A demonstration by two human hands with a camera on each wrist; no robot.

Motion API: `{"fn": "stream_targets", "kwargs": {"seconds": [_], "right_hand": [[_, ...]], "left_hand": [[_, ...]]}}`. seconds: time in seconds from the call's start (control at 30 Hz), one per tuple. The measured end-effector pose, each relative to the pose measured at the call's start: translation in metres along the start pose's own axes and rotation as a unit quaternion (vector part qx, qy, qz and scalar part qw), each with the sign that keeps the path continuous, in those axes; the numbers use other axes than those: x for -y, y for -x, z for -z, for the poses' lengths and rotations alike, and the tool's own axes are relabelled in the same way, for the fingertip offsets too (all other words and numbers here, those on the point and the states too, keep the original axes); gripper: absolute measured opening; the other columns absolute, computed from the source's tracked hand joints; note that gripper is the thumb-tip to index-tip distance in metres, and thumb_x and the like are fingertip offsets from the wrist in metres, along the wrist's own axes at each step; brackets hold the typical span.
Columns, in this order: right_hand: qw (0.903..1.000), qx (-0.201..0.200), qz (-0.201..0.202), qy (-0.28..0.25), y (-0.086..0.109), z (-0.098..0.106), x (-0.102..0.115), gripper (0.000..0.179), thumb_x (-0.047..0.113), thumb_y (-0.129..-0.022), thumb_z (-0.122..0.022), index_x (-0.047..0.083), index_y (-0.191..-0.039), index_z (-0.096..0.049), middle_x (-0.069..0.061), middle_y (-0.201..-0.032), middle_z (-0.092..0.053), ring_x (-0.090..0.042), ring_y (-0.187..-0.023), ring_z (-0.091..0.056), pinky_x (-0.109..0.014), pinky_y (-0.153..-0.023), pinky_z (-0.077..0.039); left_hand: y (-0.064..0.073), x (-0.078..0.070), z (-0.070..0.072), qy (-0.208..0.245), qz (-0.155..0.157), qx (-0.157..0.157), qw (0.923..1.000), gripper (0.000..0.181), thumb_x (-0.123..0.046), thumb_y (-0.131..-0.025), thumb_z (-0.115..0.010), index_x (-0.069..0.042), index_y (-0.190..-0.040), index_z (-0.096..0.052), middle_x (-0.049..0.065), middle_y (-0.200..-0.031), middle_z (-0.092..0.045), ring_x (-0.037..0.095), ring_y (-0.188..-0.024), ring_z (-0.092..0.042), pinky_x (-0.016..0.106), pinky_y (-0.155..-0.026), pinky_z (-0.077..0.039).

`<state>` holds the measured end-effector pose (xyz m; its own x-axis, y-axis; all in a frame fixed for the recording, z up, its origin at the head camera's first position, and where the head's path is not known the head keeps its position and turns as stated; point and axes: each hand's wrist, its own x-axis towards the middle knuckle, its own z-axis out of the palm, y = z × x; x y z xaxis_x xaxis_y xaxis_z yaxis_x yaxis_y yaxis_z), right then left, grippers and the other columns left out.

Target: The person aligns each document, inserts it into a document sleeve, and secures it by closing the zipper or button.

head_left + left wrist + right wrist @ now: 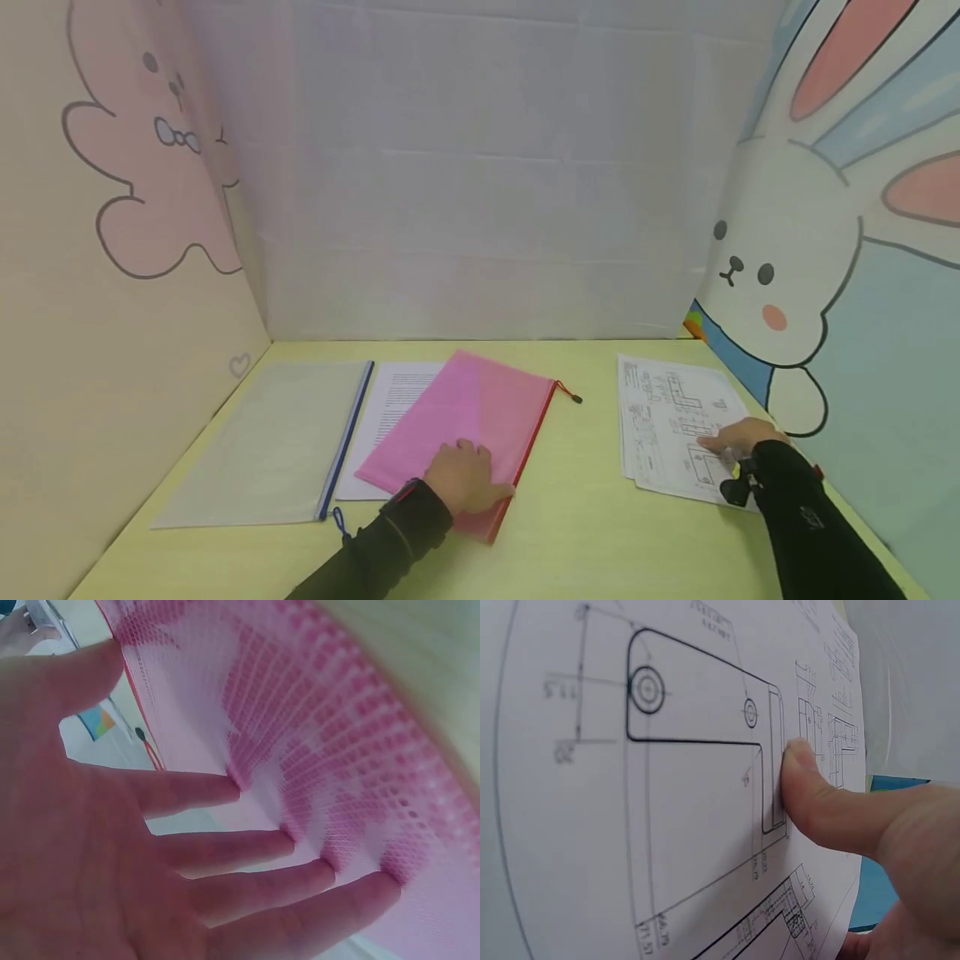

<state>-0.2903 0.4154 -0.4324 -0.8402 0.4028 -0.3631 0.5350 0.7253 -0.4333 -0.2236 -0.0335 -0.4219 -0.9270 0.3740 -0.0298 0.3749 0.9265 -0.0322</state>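
I'm looking over a table (577, 500). The clear pouch (255, 442) lies along its left edge. The pink pouch (495, 400) sits askew between the left and right edges, partly covering a text sheet (401, 396). Drawings (652, 425) lie near the right edge. I see my left hand (461, 477) spread wide, fingertips on the pink pouch, thumb at its red zip (536, 433); my right hand (750, 435) pinches the drawings' right side, thumb on top. The zip's dark pull (576, 398) points away from the pouch.
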Motion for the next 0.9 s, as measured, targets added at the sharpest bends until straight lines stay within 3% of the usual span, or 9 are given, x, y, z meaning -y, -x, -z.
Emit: {"fn": "stream_targets", "kwargs": {"seconds": [0.23,0.4,0.5,0.67,0.9], "right_hand": [[0.9998,-0.015,0.009,-0.007,-0.016,-0.006,-0.003,0.081,0.043,-0.080,-0.085,-0.022,-0.111,-0.048,-0.026,-0.096,-0.052,-0.040,-0.090,-0.054,-0.048,-0.083,-0.048],[0.9994,-0.027,0.007,-0.019,-0.011,-0.006,0.003,0.070,0.034,-0.082,-0.085,-0.021,-0.108,-0.051,-0.025,-0.091,-0.056,-0.038,-0.085,-0.057,-0.045,-0.079,-0.049],[0.9991,-0.025,0.005,-0.033,-0.007,-0.006,0.009,0.067,0.032,-0.082,-0.086,-0.020,-0.109,-0.053,-0.025,-0.091,-0.058,-0.038,-0.084,-0.059,-0.044,-0.078,-0.048],[0.9988,-0.036,0.000,-0.033,-0.007,-0.006,0.013,0.070,0.031,-0.082,-0.087,-0.020,-0.111,-0.049,-0.025,-0.091,-0.058,-0.037,-0.083,-0.060,-0.044,-0.077,-0.048],[0.9985,-0.037,0.002,-0.040,-0.008,-0.006,0.008,0.071,0.029,-0.082,-0.087,-0.022,-0.111,-0.046,-0.026,-0.091,-0.057,-0.037,-0.083,-0.060,-0.042,-0.075,-0.048]], "left_hand": [[0.000,-0.007,-0.003,0.000,0.043,-0.001,0.9991,0.078,-0.066,-0.089,-0.062,0.003,-0.123,-0.065,0.028,-0.108,-0.064,0.044,-0.101,-0.065,0.051,-0.089,-0.052],[-0.001,-0.012,-0.005,0.019,0.075,0.012,0.9969,0.089,-0.074,-0.085,-0.061,0.002,-0.131,-0.062,0.031,-0.124,-0.062,0.049,-0.112,-0.061,0.054,-0.095,-0.049],[-0.005,-0.014,-0.004,0.015,0.089,0.018,0.9958,0.087,-0.078,-0.081,-0.061,0.000,-0.120,-0.067,0.026,-0.113,-0.066,0.040,-0.103,-0.063,0.052,-0.090,-0.050],[-0.013,-0.014,-0.004,0.026,0.095,0.023,0.9948,0.069,-0.071,-0.085,-0.062,-0.004,-0.100,-0.073,0.016,-0.097,-0.070,0.032,-0.094,-0.062,0.051,-0.085,-0.048],[-0.016,-0.022,0.000,0.021,0.117,0.047,0.9918,0.085,-0.082,-0.075,-0.063,-0.003,-0.104,-0.073,0.015,-0.106,-0.071,0.036,-0.107,-0.062,0.054,-0.094,-0.048]]}}
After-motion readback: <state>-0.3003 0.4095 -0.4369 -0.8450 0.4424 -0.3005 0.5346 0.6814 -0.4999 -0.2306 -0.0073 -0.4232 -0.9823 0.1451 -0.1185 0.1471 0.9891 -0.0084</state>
